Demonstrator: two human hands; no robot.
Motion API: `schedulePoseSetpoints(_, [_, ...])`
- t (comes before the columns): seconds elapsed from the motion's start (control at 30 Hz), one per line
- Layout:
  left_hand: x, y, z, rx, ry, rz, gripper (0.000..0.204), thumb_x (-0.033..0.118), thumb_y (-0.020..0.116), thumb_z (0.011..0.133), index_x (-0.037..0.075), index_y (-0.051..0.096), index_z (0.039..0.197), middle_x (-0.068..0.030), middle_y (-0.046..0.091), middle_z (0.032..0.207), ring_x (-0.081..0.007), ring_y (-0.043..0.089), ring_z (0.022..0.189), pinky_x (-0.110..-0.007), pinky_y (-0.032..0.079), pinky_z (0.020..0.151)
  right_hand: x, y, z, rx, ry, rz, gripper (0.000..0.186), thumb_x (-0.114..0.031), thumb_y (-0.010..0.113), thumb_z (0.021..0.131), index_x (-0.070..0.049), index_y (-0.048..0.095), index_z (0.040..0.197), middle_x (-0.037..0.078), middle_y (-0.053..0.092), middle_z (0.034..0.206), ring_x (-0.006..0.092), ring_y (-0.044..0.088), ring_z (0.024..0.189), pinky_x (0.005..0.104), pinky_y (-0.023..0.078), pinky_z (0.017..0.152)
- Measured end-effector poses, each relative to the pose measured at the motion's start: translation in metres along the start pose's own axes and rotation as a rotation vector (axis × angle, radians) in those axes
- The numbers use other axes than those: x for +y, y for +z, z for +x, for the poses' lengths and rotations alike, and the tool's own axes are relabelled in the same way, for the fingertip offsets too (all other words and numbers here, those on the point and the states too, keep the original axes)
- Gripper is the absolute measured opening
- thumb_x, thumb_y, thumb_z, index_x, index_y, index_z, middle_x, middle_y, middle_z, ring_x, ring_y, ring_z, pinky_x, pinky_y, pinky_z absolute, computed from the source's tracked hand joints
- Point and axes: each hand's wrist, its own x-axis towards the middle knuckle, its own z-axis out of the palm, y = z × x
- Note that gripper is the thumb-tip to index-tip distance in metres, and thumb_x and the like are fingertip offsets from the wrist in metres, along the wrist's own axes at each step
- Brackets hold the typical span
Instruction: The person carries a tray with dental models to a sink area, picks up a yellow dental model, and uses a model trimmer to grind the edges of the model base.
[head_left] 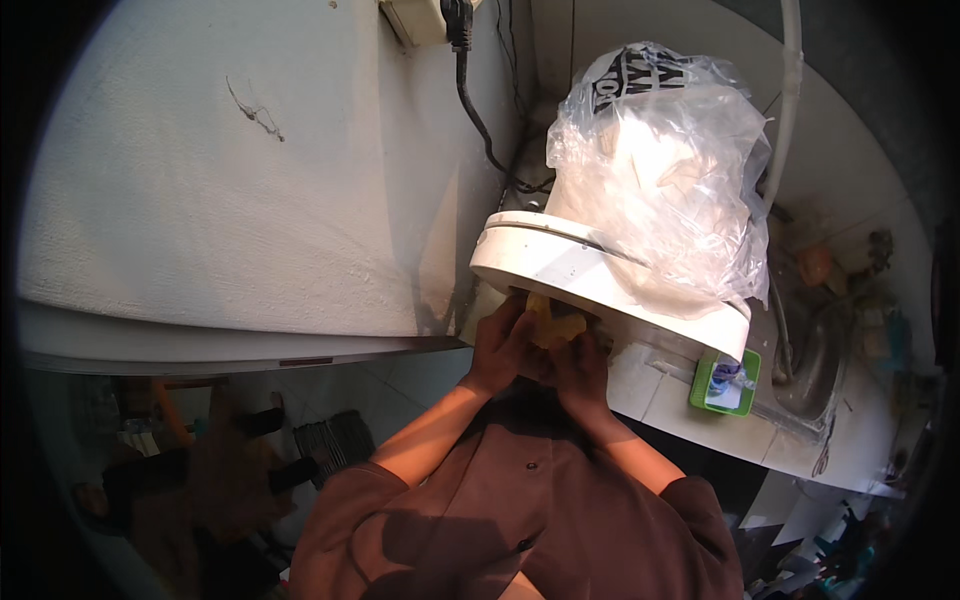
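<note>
Both of my hands are close together in front of my body, just below the rim of a white rounded appliance (610,278). Between them is a soft, crumpled yellow thing (556,328), perhaps cloth or thin plastic. My left hand (500,345) has its fingers closed at the left side of it. From the right, my right hand (580,372) grips its lower edge with bent fingers. The appliance's overhang shades the fingertips and partly hides them. A clear plastic bag (670,170) with dark print covers the top of the appliance.
To the right, a small green basket (745,396) with purple and white items stands on the tiled counter (640,385), beside a metal sink (825,365). A large white surface (240,200) fills the left. A black cable (470,115) runs down behind the appliance.
</note>
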Motion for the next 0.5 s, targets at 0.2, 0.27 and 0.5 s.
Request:
schedulePoseSetpoints(0.2, [0.019, 0.003, -0.006, -0.008, -0.233, -0.191, 0.028, 0.020, 0.050, 0.102, -0.001, 0.057, 0.119, -0.0062, 0.064, 0.102, -0.0103, 0.060, 0.084, -0.026, 0.050, 0.074, -0.012, -0.005, -0.006, -0.014, 0.107, 0.062, 0.034, -0.031, 0.052, 0.101, -0.002, 0.056, 0.119, 0.004, 0.062, 0.076, 0.0091, 0.056, 0.058, 0.0245, 0.043, 0.051])
schedulePoseSetpoints(0.27, [0.012, 0.002, -0.006, -0.005, -0.215, -0.178, 0.027, 0.021, 0.049, 0.103, 0.000, 0.057, 0.118, -0.0060, 0.064, 0.099, -0.0090, 0.060, 0.081, -0.025, 0.050, 0.072, -0.014, -0.006, -0.007, -0.035, 0.140, 0.042, 0.034, -0.032, 0.051, 0.102, -0.003, 0.056, 0.119, 0.003, 0.061, 0.073, 0.0083, 0.055, 0.057, 0.0245, 0.042, 0.050])
schedulePoseSetpoints(0.5, [0.011, 0.002, -0.004, 0.004, -0.242, -0.220, 0.022, 0.022, 0.045, 0.105, 0.003, 0.055, 0.102, -0.0033, 0.060, 0.080, -0.0070, 0.055, 0.063, -0.022, 0.045, 0.056, -0.008, 0.007, 0.002, 0.026, 0.154, 0.098, 0.034, -0.034, 0.050, 0.102, -0.002, 0.055, 0.115, 0.002, 0.058, 0.069, 0.0082, 0.054, 0.054, 0.0253, 0.042, 0.049])
